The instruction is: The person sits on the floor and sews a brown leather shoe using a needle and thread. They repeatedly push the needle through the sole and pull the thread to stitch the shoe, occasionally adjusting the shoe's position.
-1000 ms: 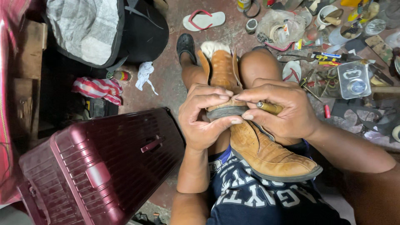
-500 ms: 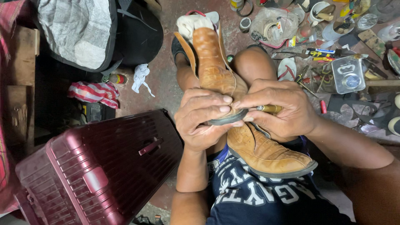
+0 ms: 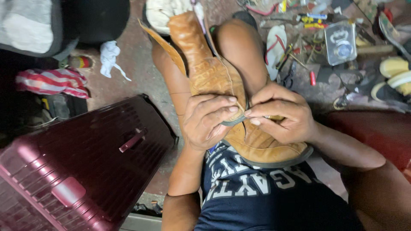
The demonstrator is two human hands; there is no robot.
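On the person's lap, centre of the scene, lies a tan leather boot, shaft pointing far, toe near against the navy shirt. Left hand curls closed over a dark strip at the boot's middle, fingers pressing down. Right hand pinches the same strip, fingertips together, touching the left. Left of them stands a closed maroon suitcase. Far right, a clear plastic box sits among scattered tools; its contents cannot be made out.
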